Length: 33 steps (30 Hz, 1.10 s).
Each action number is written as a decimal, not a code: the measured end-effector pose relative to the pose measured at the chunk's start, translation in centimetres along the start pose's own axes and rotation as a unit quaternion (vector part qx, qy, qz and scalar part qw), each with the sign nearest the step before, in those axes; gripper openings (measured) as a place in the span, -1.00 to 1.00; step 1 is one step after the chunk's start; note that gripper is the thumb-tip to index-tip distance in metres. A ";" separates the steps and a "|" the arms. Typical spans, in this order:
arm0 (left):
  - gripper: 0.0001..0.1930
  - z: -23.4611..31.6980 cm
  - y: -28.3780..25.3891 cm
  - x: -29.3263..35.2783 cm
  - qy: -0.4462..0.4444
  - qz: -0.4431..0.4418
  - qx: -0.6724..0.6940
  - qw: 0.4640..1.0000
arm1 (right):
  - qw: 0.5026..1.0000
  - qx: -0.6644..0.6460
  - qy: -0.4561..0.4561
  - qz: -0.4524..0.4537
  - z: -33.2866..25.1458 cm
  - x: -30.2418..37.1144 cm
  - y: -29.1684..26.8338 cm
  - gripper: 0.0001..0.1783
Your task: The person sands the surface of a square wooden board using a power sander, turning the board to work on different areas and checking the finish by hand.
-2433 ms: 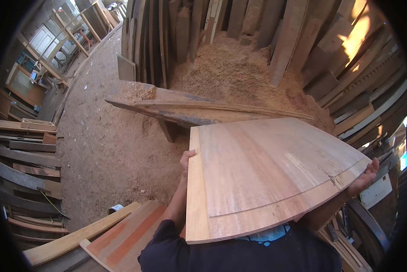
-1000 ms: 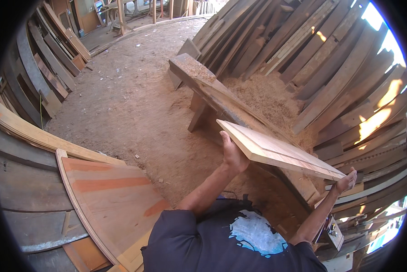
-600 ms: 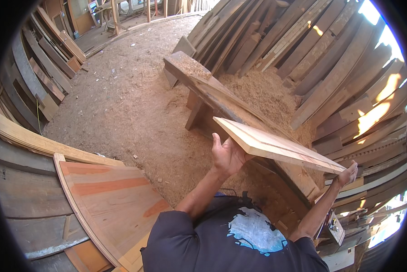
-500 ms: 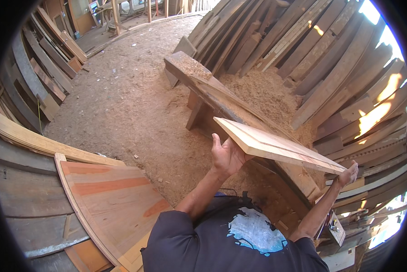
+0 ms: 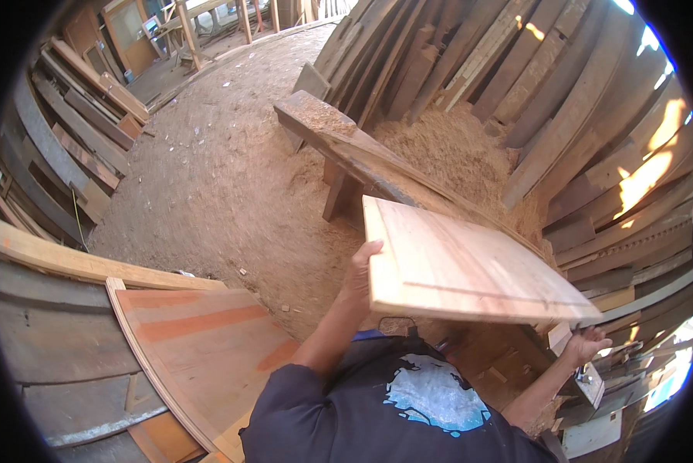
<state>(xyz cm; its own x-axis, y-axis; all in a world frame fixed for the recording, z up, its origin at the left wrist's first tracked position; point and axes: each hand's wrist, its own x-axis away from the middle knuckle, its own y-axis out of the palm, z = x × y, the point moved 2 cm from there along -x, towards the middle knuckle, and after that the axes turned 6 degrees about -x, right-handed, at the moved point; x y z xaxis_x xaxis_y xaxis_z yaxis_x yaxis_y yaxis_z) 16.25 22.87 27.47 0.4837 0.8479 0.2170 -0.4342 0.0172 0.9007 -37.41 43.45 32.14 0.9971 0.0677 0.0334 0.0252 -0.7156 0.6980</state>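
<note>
A pale wooden panel (image 5: 470, 262) with a stepped, raised-field face is tilted toward me over the workbench. My left hand (image 5: 356, 274) grips its left edge, the thumb lying on the face and the other fingers hidden behind. Just below the panel's lower right corner is my right hand (image 5: 587, 346), its fingers loosely curled and apart. Whether those fingertips touch the edge, I cannot tell. The long wooden workbench (image 5: 316, 116) runs diagonally behind the panel, which hides much of it.
A reddish-striped wooden panel (image 5: 200, 332) with a moulded edge lies at my left, beside stacked boards (image 5: 53, 332). Shavings (image 5: 454, 147) are heaped beyond the bench. Many planks (image 5: 555, 100) lean at the far right. Sawdust covers the floor (image 5: 223, 154).
The panel has turned from nearly edge-on so its broad face tilts toward me. My left hand has shifted left and down along its edge; my right hand has dropped and loosened from the corner.
</note>
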 end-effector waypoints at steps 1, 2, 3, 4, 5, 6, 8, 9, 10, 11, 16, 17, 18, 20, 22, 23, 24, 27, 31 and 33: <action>-0.30 -0.1 -2.0 0.0 -0.016 0.004 -0.032 0.999 | 0.998 0.024 0.056 0.034 0.1 0.5 -1.5 -0.35; -0.28 0.0 -2.8 0.7 -0.035 0.001 -0.024 0.999 | 0.990 0.046 0.116 0.067 0.4 1.1 -3.0 -0.35; -0.26 -0.4 -3.5 1.2 -0.058 -0.007 -0.008 0.998 | 0.985 0.035 0.164 0.043 1.0 0.4 -5.3 -0.40; -0.26 -0.6 -4.0 1.8 -0.065 -0.006 -0.009 0.998 | 0.991 0.110 0.072 0.007 1.6 1.6 -6.2 -0.35; -0.25 -0.8 -4.9 2.3 -0.048 0.001 -0.045 0.998 | 0.990 0.118 0.070 0.017 2.0 1.3 -8.2 -0.35; -0.24 -0.5 -5.9 3.0 -0.029 0.012 -0.087 0.996 | 0.977 0.113 0.183 0.001 3.0 1.4 -11.1 -0.36; -0.24 -0.5 -9.0 4.4 -0.034 0.044 -0.146 0.988 | 0.951 0.102 0.291 -0.004 4.7 2.6 -15.5 -0.38; -0.24 -0.6 -10.8 4.6 -0.028 0.070 -0.190 0.979 | 0.945 0.119 0.305 0.025 5.3 3.2 -17.0 -0.41; -0.29 -0.5 -11.9 4.7 -0.046 0.052 -0.201 0.977 | 0.935 0.139 0.321 0.053 5.6 4.4 -17.3 -0.43; -0.29 -0.5 -12.9 4.7 -0.051 0.061 -0.196 0.977 | 0.933 0.150 0.323 0.057 5.8 5.4 -17.2 -0.43; -0.47 0.6 -18.7 3.9 -0.133 0.098 -0.367 0.915 | 0.899 0.172 0.403 -0.021 8.6 8.4 -20.9 -0.48; -0.47 0.1 -20.1 4.4 -0.136 0.113 -0.365 0.914 | 0.888 0.170 0.427 -0.002 9.3 9.8 -21.2 -0.49; -0.50 -0.3 -21.2 4.4 -0.128 0.134 -0.361 0.914 | 0.883 0.176 0.435 0.000 10.1 10.7 -21.8 -0.49; -0.53 -1.2 -22.3 4.7 -0.123 0.156 -0.358 0.912 | 0.882 0.201 0.414 0.106 11.6 11.8 -24.0 -0.49; -0.58 -2.1 -22.8 5.0 -0.116 0.177 -0.401 0.892 | 0.880 0.213 0.409 0.113 12.6 12.0 -25.6 -0.48; -0.58 -2.6 -23.1 5.5 -0.119 0.177 -0.402 0.891 | 0.879 0.224 0.404 0.117 12.8 11.9 -26.4 -0.46; -0.59 -2.9 -23.3 6.4 -0.112 0.197 -0.416 0.881 | 0.877 0.223 0.409 0.114 13.4 11.9 -26.0 -0.46; -0.61 -4.5 -23.7 8.5 -0.104 0.229 -0.419 0.873 | 0.881 0.214 0.409 0.102 13.5 11.4 -24.8 -0.43; -0.61 -5.9 -22.4 10.9 -0.071 0.284 -0.427 0.855 | 0.864 0.170 0.470 0.059 15.6 10.2 -21.0 -0.40; -0.60 -6.4 -21.8 11.5 -0.052 0.294 -0.435 0.849 | 0.852 0.180 0.487 0.060 16.9 9.3 -20.3 -0.39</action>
<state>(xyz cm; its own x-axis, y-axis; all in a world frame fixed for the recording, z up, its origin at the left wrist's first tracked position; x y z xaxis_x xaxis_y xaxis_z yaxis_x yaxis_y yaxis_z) 26.42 35.69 7.92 0.0329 0.7949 0.6059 -0.9994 0.0301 0.0149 -27.45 46.85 6.16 0.4659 0.3982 0.7902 0.1223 -0.9134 0.3882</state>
